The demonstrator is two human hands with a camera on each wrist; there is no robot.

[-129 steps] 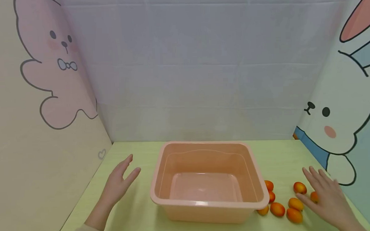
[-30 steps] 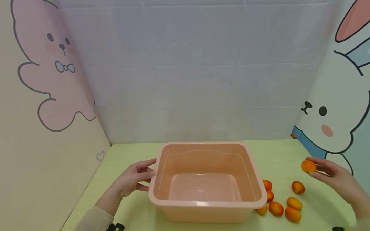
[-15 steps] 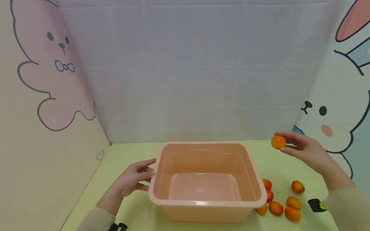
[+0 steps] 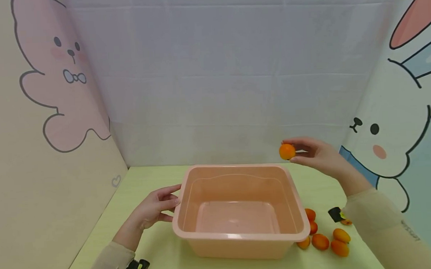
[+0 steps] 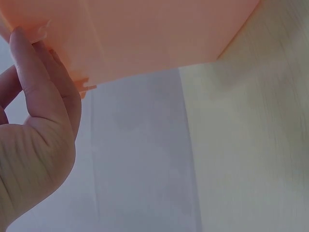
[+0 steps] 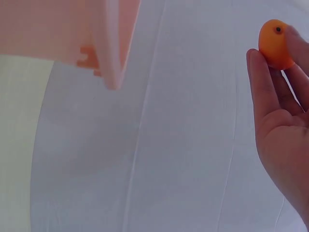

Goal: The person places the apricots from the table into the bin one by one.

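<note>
A pink plastic basin (image 4: pixel 238 238) stands on the pale green table, with nothing inside it. My left hand (image 4: pixel 157 205) touches its left rim from outside; in the left wrist view the fingertips (image 5: pixel 18 36) lie right at the rim with the fingers fairly straight. Between thumb and fingers, my right hand (image 4: pixel 315 156) pinches a small oval orange fruit (image 4: pixel 287 151), raised above the basin's far right corner. A dark dot shows on the end of this fruit (image 6: pixel 275 46) in the right wrist view. Similar fruits (image 4: pixel 320 242) lie right of the basin.
The basin's right rim overlaps some of the loose fruits. One fruit (image 4: pixel 346 222) is partly covered by my right sleeve and its black wrist strap (image 4: pixel 335 214). Another strap (image 4: pixel 137 267) is on my left wrist. Cloth walls with cartoon animals enclose the table.
The right hand picked up a fruit from the right side, lifted it and carried it left towards the basin. The left hand came to the basin's left rim and has stayed there.
</note>
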